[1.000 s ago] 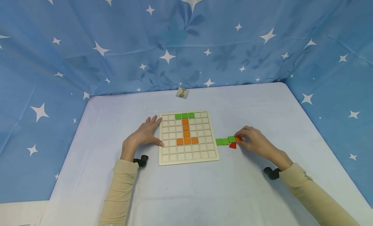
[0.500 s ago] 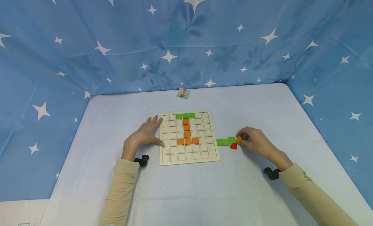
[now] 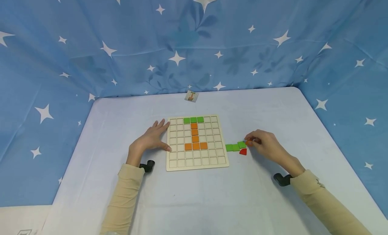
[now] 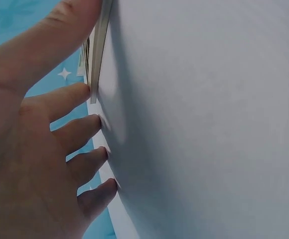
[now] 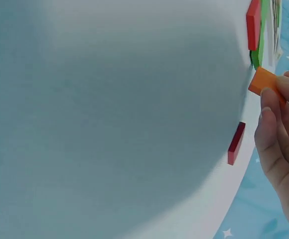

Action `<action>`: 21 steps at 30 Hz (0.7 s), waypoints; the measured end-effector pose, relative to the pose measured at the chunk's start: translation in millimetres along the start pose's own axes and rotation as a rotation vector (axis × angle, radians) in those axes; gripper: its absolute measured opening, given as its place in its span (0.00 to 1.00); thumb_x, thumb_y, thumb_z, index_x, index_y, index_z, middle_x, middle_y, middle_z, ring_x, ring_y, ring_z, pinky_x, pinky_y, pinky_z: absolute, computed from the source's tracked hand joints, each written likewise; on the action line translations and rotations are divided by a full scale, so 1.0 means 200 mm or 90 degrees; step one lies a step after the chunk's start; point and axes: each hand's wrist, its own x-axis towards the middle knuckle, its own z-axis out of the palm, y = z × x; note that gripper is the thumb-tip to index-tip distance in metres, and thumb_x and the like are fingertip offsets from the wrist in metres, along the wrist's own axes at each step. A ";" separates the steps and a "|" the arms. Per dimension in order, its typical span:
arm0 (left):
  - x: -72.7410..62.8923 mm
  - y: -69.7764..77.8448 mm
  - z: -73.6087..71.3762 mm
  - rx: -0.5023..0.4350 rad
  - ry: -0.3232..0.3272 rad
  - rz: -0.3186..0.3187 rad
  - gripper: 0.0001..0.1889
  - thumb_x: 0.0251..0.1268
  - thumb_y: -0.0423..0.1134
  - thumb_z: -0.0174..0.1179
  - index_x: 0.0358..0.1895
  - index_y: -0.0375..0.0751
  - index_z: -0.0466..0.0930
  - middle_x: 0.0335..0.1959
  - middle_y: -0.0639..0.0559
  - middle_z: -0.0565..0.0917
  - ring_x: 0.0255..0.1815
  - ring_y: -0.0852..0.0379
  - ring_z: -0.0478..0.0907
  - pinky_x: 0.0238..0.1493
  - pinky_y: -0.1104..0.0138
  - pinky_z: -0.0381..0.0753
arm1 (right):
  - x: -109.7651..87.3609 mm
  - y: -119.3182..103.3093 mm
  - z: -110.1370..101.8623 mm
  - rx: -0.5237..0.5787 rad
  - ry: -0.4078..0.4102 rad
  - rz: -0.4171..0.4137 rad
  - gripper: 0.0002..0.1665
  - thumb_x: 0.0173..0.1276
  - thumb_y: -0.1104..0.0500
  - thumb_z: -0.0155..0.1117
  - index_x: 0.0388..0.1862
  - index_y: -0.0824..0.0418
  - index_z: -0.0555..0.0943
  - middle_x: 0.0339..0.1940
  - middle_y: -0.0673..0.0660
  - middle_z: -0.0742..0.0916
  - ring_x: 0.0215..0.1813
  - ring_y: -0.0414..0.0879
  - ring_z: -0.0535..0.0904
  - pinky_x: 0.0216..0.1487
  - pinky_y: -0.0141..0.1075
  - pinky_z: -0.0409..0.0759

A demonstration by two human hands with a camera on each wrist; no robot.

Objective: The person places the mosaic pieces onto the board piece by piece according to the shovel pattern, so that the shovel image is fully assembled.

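A pale gridded board (image 3: 179,164) lies mid-table, with green tiles (image 3: 193,120) across its top row and orange tiles (image 3: 195,139) in a column and short row below. My left hand (image 3: 150,138) rests spread at the board's left edge, thumb and forefinger touching it. Between thumb and fingertips, my right hand (image 3: 266,145) pinches an orange tile (image 5: 265,81) right of the board, tilted in the right wrist view. Beside it, a line of green tiles (image 3: 232,147) runs from the board's right edge, with a red quarter-round piece (image 3: 243,151) just below.
A small pattern card (image 3: 191,96) lies at the table's back edge. Under my right hand, a dark red piece (image 5: 236,143) lies on the white tablecloth (image 3: 188,204). A blue starry curtain (image 3: 136,43) hangs behind and along the sides.
The orange tile in my right hand has come away from the end of the green line and tilted. My left hand has stayed at the board's edge.
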 end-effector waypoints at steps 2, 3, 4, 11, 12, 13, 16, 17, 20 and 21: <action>0.00 0.00 0.00 -0.001 0.000 0.000 0.62 0.53 0.50 0.79 0.85 0.42 0.45 0.86 0.40 0.38 0.86 0.36 0.30 0.83 0.40 0.35 | 0.00 -0.01 -0.01 0.003 0.006 0.004 0.12 0.65 0.73 0.69 0.46 0.65 0.88 0.41 0.57 0.89 0.37 0.47 0.78 0.38 0.30 0.81; 0.00 0.00 0.00 -0.001 0.000 -0.001 0.62 0.53 0.50 0.79 0.85 0.42 0.45 0.86 0.40 0.38 0.86 0.36 0.30 0.83 0.40 0.35 | 0.00 -0.01 -0.01 0.007 0.008 0.007 0.12 0.66 0.73 0.69 0.47 0.65 0.88 0.42 0.58 0.89 0.38 0.48 0.79 0.39 0.30 0.82; 0.00 -0.01 0.00 -0.002 0.000 -0.002 0.62 0.53 0.50 0.79 0.85 0.42 0.45 0.86 0.40 0.38 0.86 0.36 0.30 0.83 0.40 0.35 | 0.01 -0.01 -0.01 0.011 0.008 0.010 0.12 0.66 0.73 0.68 0.48 0.65 0.87 0.43 0.58 0.90 0.38 0.48 0.80 0.40 0.30 0.83; 0.00 0.00 0.00 -0.005 0.000 -0.007 0.62 0.53 0.50 0.79 0.85 0.42 0.45 0.86 0.40 0.38 0.86 0.36 0.30 0.83 0.40 0.36 | 0.02 -0.02 0.00 0.060 -0.006 0.014 0.17 0.65 0.72 0.71 0.53 0.66 0.86 0.49 0.61 0.90 0.44 0.52 0.86 0.50 0.47 0.89; 0.00 0.00 0.00 -0.005 0.000 -0.007 0.62 0.53 0.50 0.79 0.85 0.43 0.45 0.86 0.40 0.38 0.86 0.37 0.29 0.83 0.40 0.36 | 0.02 -0.02 0.00 0.069 -0.010 0.016 0.18 0.64 0.72 0.72 0.54 0.66 0.85 0.49 0.61 0.89 0.44 0.52 0.86 0.50 0.48 0.89; 0.00 0.00 0.00 -0.005 0.000 -0.007 0.62 0.53 0.50 0.79 0.85 0.43 0.45 0.86 0.41 0.38 0.86 0.37 0.29 0.83 0.40 0.35 | 0.02 -0.02 0.01 0.076 -0.014 0.018 0.19 0.64 0.71 0.73 0.54 0.66 0.85 0.49 0.61 0.89 0.44 0.52 0.86 0.50 0.48 0.88; 0.00 0.00 0.00 -0.007 -0.001 -0.006 0.62 0.53 0.50 0.79 0.85 0.44 0.45 0.86 0.41 0.38 0.86 0.37 0.29 0.83 0.40 0.35 | 0.03 -0.03 0.02 0.095 -0.024 0.029 0.20 0.63 0.70 0.74 0.55 0.67 0.85 0.49 0.61 0.89 0.44 0.51 0.87 0.51 0.46 0.88; 0.00 0.00 0.00 -0.008 -0.002 -0.006 0.62 0.53 0.50 0.79 0.85 0.44 0.45 0.86 0.42 0.37 0.86 0.38 0.29 0.83 0.40 0.35 | 0.03 -0.04 0.02 0.101 -0.027 0.032 0.20 0.63 0.70 0.74 0.54 0.67 0.85 0.48 0.61 0.89 0.44 0.51 0.87 0.51 0.46 0.88; 0.00 0.00 0.00 -0.007 -0.001 -0.003 0.62 0.53 0.50 0.79 0.85 0.43 0.45 0.86 0.41 0.38 0.86 0.37 0.29 0.83 0.39 0.36 | 0.04 -0.05 0.03 0.118 -0.032 0.042 0.19 0.63 0.69 0.74 0.54 0.66 0.85 0.47 0.60 0.90 0.43 0.49 0.87 0.51 0.42 0.89; 0.00 0.00 0.00 -0.007 -0.002 -0.004 0.62 0.53 0.51 0.79 0.85 0.44 0.45 0.86 0.41 0.38 0.86 0.37 0.29 0.83 0.39 0.36 | 0.04 -0.06 0.03 0.126 -0.034 0.045 0.18 0.64 0.68 0.74 0.53 0.65 0.85 0.47 0.60 0.90 0.43 0.49 0.87 0.50 0.40 0.89</action>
